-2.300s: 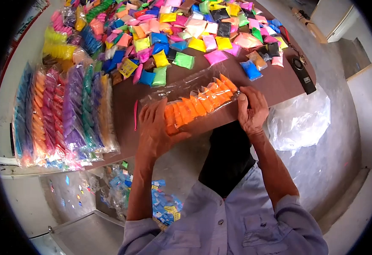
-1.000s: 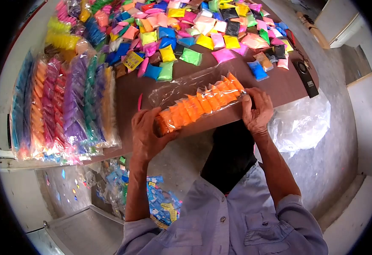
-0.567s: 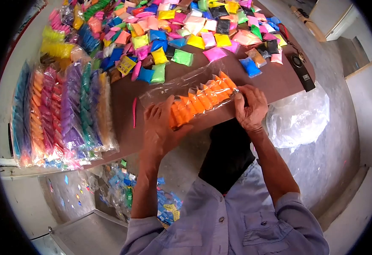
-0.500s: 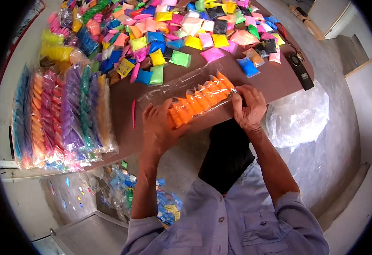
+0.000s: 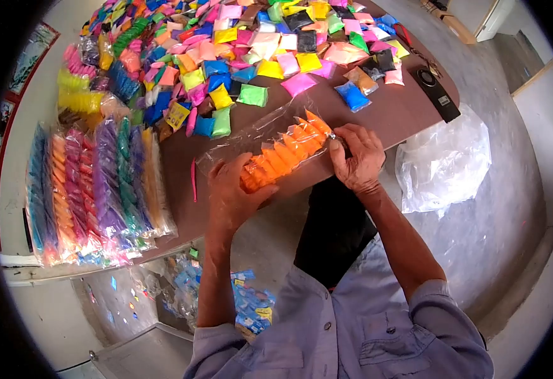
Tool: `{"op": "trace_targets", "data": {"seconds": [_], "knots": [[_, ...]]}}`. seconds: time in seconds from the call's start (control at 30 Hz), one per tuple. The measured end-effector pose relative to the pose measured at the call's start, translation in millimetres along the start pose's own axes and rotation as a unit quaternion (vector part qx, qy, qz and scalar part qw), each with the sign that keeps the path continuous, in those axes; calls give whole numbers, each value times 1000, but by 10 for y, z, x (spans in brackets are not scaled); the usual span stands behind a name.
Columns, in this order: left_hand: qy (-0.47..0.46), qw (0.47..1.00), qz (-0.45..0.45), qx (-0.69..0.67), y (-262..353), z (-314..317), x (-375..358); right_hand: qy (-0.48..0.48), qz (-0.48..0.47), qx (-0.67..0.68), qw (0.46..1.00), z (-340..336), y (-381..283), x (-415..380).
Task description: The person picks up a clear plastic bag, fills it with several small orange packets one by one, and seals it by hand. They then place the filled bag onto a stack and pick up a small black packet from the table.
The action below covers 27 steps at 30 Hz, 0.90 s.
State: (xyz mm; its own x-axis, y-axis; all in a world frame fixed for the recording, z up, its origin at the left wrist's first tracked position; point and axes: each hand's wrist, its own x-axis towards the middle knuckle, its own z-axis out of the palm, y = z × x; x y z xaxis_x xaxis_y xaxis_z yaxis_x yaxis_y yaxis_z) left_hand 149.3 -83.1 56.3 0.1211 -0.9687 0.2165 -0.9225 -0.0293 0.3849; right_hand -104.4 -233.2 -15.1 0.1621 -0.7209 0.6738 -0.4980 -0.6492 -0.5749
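Note:
A clear plastic bag [image 5: 232,142] with a row of orange packets [image 5: 286,151] inside lies slanted near the front edge of the brown table. My left hand [image 5: 233,199] is closed round its left end, thumb along the near side. At the right end my right hand [image 5: 357,158] has its fingers curled in against the plastic, gripping it. Loose film from the bag spreads on the far side of the packets. A thin pink strip [image 5: 193,180] lies left of my left hand.
Many loose coloured packets [image 5: 257,44] cover the far part of the table. Filled bags of packets [image 5: 93,183] stand in a row at the left. A black device [image 5: 436,95] lies by the right edge. A large clear plastic bag [image 5: 444,161] sits beyond the table's right side.
The bag of orange packets and both hands appear slightly further left in view, partly because the camera has shifted. Both hands keep their hold on the bag.

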Motion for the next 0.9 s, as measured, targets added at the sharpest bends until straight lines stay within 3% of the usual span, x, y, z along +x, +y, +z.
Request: {"op": "trace_targets", "data": {"seconds": [0.2,0.37,0.6,0.67,0.7,0.8,0.9], "knots": [[39,998,15,49,219,-50,92,0,-6,13,1000,-2,8,-3],[7,999,-40,-19,296,60,207,-4,-6,8,1000,-2,31,-11],[-28,999,-9,-13,337,22,281,10,-13,14,1000,6,44,-6],[57,997,24,42,417,67,300,31,-31,20,999,10,48,4],[57,997,25,42,410,98,320,32,-30,19,999,1,42,4],[37,997,70,14,385,171,394,15,-17,14,1000,-20,30,13],[-34,998,26,-40,403,139,447,18,-26,13,999,-12,61,-3]]}}
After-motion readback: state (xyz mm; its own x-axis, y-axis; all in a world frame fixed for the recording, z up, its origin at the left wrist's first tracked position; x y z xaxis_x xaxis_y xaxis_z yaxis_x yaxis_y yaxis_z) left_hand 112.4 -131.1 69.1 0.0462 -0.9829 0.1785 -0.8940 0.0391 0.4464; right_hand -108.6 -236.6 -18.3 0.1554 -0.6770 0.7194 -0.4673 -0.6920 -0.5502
